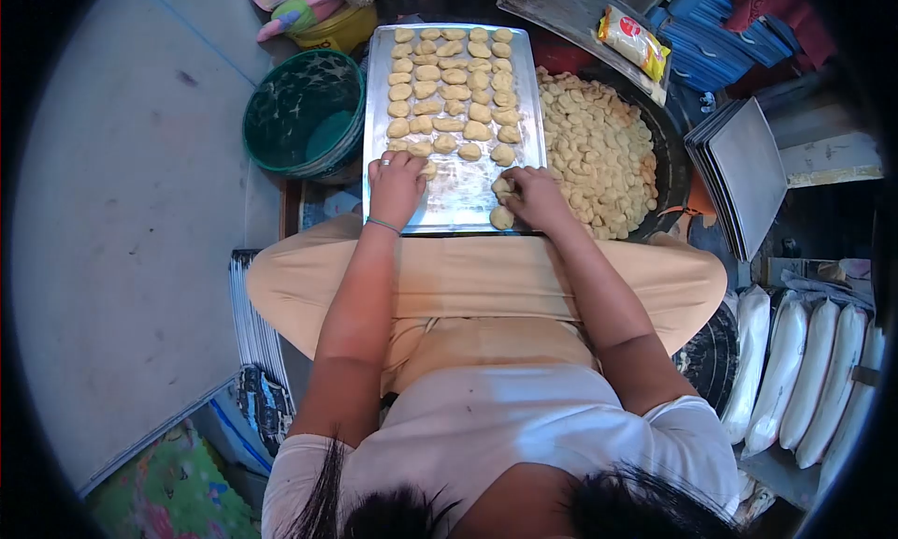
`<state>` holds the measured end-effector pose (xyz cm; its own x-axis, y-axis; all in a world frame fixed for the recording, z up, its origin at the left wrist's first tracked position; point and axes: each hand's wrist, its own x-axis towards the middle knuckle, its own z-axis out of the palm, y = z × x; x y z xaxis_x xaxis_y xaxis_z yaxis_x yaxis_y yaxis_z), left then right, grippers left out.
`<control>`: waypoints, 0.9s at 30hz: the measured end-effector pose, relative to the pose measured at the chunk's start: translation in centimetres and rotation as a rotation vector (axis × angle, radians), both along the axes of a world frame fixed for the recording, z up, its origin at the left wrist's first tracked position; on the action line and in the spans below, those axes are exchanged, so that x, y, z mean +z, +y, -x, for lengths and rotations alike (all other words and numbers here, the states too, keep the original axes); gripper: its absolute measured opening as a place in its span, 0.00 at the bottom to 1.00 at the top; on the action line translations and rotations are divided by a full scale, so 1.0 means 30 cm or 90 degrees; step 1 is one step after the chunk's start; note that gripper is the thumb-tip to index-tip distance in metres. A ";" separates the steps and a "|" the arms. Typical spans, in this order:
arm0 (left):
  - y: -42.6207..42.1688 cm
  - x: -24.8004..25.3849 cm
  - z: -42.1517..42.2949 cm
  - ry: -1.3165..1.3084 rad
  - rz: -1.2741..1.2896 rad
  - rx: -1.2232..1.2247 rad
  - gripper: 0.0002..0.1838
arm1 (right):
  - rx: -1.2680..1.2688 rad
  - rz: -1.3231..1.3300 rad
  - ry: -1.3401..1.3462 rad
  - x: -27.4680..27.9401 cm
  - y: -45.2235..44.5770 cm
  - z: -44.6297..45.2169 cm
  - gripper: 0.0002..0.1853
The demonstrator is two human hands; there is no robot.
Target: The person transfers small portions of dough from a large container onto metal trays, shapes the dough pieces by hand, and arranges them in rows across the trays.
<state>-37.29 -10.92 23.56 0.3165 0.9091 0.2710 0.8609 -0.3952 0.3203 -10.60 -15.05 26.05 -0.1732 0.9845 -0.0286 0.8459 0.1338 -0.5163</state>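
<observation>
A shiny metal baking tray (458,197) rests across my lap, with rows of flattened pale dough pieces (454,76) over most of its surface. At the tray's near left side, my left hand (398,188) has its fingers curled down around a dough piece (429,170), which peeks out beside the thumb. My right hand (538,199) reaches over the right edge and grips another dough piece (502,186) between thumb and fingers. Just below those fingers lies a rounder dough piece (501,218) on the metal. The fingertips of both hands are partly hidden.
Right of the tray, a wide dark basin (670,155) holds a large heap of dough pieces (599,155). A green bucket (304,113) stands at left. Stacked trays (744,174) lean at right, above filled plastic bags (781,380). A yellow packet (634,43) lies behind the basin.
</observation>
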 end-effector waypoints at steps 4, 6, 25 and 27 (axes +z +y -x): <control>-0.009 0.009 -0.020 0.002 0.005 -0.012 0.16 | 0.056 -0.061 0.153 -0.076 0.082 0.148 0.14; -0.016 0.008 -0.031 -0.019 -0.005 -0.032 0.16 | 0.039 -0.096 0.216 -0.082 0.103 0.220 0.14; -0.003 -0.029 -0.170 0.000 -0.045 -0.173 0.14 | 0.008 0.002 0.052 -0.028 0.014 0.005 0.15; 0.004 -0.027 -0.181 0.024 -0.013 -0.177 0.13 | 0.011 -0.086 0.147 -0.064 0.044 -0.001 0.13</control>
